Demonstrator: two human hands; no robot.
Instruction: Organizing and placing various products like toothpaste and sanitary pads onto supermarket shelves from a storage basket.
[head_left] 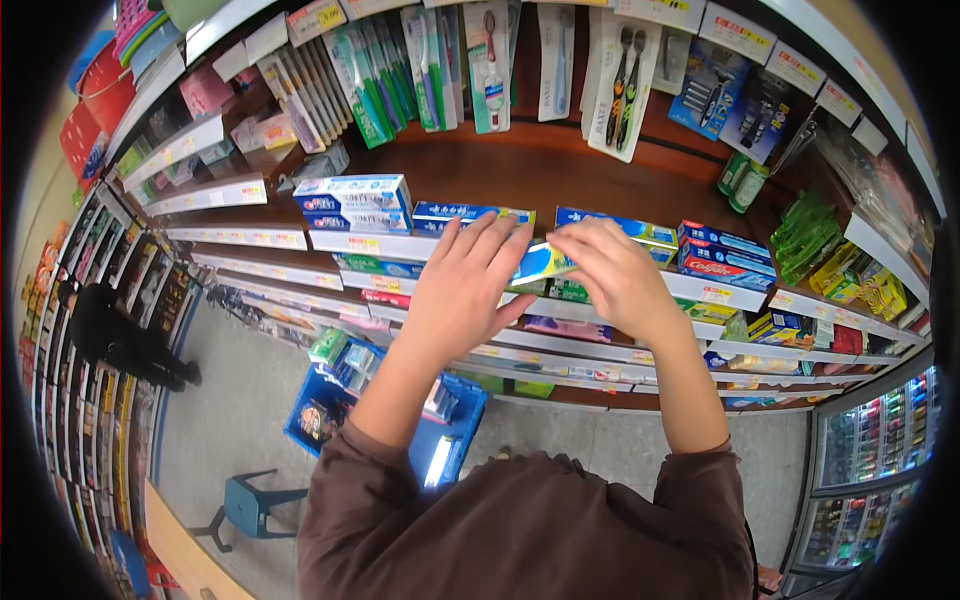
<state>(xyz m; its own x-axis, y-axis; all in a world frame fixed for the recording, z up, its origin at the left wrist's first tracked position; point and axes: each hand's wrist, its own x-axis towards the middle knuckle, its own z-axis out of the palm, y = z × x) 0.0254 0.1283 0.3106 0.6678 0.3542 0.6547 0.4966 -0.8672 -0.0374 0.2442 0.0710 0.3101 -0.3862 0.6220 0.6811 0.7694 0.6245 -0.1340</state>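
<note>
My right hand (622, 280) pinches one end of a blue and yellow toothpaste box (541, 264), tilted at the shelf's front edge. My left hand (462, 282) lies with fingers stretched over another blue toothpaste box (437, 213) on the shelf; its thumb points toward the held box. To the right of that, a similar blue and yellow box (650, 234) sits behind my right hand. White and blue toothpaste boxes (355, 205) are stacked on the left, and red and blue ones (727, 258) on the right.
Toothbrush packs (490, 75) hang above the shelf (540, 165). A blue crate (470, 400) with packages stands on the floor below, near a dark stool (255, 502). A person in black (105, 330) bends at the far left shelves. A glass-door cooler (868, 440) stands at right.
</note>
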